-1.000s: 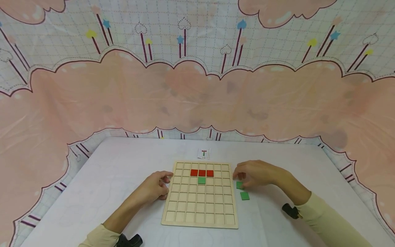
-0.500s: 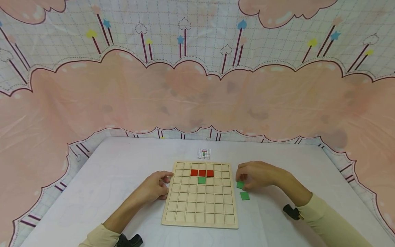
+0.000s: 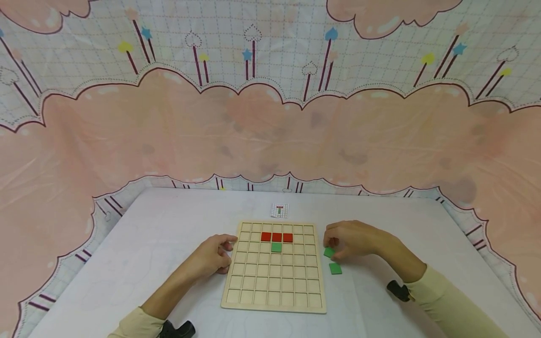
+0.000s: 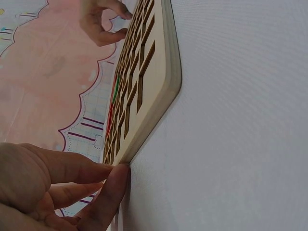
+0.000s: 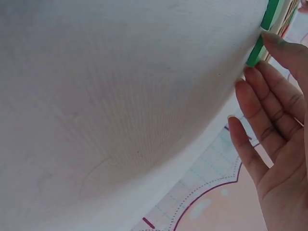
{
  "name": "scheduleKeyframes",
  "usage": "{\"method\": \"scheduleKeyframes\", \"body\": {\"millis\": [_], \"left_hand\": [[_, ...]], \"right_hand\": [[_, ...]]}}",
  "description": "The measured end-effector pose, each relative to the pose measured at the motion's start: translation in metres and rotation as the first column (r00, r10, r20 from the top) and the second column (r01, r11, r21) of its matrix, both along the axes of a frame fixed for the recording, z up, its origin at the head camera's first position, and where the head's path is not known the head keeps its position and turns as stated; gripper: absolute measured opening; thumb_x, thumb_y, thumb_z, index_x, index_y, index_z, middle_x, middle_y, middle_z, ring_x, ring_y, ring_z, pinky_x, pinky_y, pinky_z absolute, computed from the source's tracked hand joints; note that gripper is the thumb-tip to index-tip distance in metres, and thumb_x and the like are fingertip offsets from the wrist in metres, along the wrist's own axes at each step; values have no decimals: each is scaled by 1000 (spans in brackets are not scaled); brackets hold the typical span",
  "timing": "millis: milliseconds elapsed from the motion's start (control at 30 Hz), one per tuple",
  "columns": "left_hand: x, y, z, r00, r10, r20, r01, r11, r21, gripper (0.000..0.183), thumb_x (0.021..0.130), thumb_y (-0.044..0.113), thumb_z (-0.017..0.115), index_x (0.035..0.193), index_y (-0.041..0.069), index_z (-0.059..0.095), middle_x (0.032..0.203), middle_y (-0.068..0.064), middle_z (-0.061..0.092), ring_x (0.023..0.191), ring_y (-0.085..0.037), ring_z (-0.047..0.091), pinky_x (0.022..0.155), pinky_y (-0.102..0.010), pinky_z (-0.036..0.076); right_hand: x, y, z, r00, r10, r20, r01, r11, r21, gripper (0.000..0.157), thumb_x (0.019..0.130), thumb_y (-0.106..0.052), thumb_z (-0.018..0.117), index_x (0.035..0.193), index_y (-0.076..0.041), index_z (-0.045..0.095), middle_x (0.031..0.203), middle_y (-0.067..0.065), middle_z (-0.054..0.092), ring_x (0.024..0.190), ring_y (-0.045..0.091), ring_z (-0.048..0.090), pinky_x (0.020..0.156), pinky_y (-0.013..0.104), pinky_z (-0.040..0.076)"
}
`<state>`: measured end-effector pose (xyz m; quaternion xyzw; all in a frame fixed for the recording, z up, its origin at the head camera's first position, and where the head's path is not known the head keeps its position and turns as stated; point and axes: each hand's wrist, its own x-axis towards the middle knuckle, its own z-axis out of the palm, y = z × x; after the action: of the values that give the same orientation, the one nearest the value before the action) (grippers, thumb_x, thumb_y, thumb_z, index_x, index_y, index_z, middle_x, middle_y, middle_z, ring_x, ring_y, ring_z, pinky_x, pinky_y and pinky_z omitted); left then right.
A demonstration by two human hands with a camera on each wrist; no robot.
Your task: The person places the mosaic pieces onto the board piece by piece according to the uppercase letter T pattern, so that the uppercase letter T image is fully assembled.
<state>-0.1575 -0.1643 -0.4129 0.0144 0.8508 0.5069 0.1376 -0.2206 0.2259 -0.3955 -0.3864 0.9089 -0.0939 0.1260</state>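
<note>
A square-gridded wooden board [image 3: 274, 311] lies on the table. Three red tiles [image 3: 276, 237] form a row in its upper part, with one green tile [image 3: 276, 247] under the middle one. My left hand [image 3: 208, 256] rests against the board's left edge, thumb and index fingertips touching it. Right of the board, my right hand [image 3: 357, 238] holds a loose green tile [image 3: 328, 252] between thumb and fingers, still at table level. In the right wrist view the thumb is at one end of this tile [image 5: 256, 52], fingertips at the other. Another green tile [image 3: 335, 268] lies just nearer.
A small printed card [image 3: 279, 210] with a red and green T pattern lies behind the board. White cloth covers the table [image 3: 177, 211]. Behind it hangs a patterned pink curtain [image 3: 270, 136]. Each wrist carries a black camera [image 3: 398, 291].
My right hand has shifted slightly right, away from the board, and the green tile at its fingers has turned a little. The left hand and the board stay put.
</note>
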Motion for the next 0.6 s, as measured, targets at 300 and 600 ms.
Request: {"method": "scheduleKeyframes", "body": {"millis": [300, 600], "left_hand": [[1, 0, 2, 1000, -2, -1, 2, 1000, 3, 60, 81, -19, 58, 139, -6, 54, 108, -14, 51, 72, -20, 54, 55, -27, 52], [1, -1, 2, 1000, -21, -5, 21, 1000, 8, 60, 81, -19, 56, 140, -7, 52, 109, -15, 50, 74, -19, 54, 55, -26, 52]], "right_hand": [[-2, -2, 0, 1000, -27, 0, 27, 1000, 5, 18, 83, -32, 80, 97, -27, 70, 89, -18, 58, 83, 2, 54, 76, 25, 49], [-3, -9, 7, 999, -49, 3, 49, 999, 6, 17, 83, -32, 80, 95, -28, 68, 84, -15, 59, 81, 5, 54, 73, 25, 49]]}}
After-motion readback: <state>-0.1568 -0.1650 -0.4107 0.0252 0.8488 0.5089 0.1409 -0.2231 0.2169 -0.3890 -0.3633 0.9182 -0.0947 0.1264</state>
